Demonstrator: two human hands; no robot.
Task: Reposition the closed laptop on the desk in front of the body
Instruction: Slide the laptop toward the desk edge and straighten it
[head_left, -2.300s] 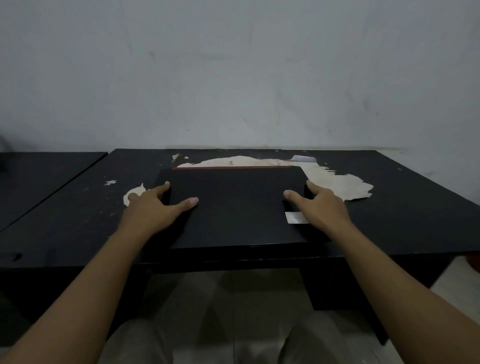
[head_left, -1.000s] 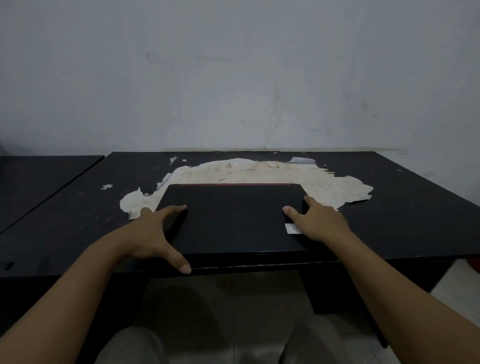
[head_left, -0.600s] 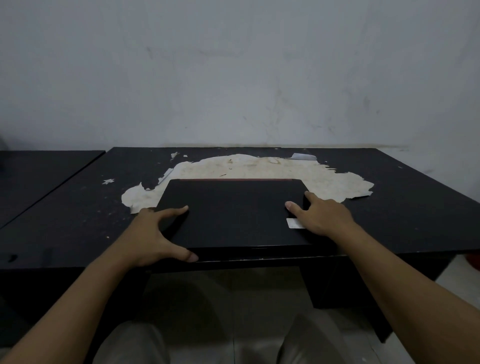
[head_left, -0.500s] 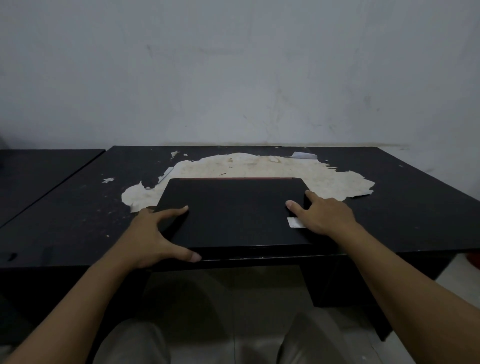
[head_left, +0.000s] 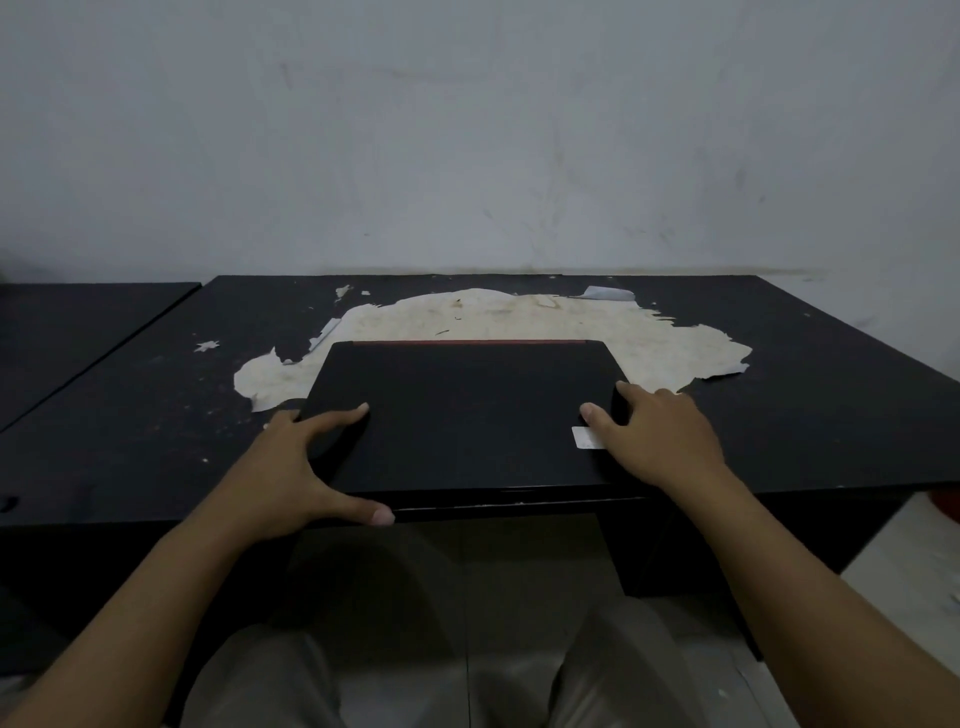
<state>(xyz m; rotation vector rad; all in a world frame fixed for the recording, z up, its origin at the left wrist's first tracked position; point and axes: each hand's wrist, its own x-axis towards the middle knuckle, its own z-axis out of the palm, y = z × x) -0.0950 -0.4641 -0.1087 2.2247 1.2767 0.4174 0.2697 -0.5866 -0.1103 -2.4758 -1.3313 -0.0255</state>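
A closed black laptop (head_left: 467, 410) with a red strip along its back edge lies flat at the front middle of the black desk (head_left: 810, 415). Its front edge is level with the desk's front edge. My left hand (head_left: 291, 467) grips the laptop's front left corner, index finger on the lid, thumb along the front edge. My right hand (head_left: 660, 441) holds the right side, fingers on the lid beside a small white sticker (head_left: 586, 437).
A large pale patch (head_left: 519, 319) where the desk's coating has peeled lies behind the laptop. A second black desk (head_left: 78, 322) adjoins on the left. A white wall rises behind. My knees are below the desk edge. A red object (head_left: 948, 504) shows at far right.
The laptop has slid toward me, from over the peeled patch to the desk's front edge. My left hand shifted from the lid's side to the front left corner. Little has moved in the last half second.
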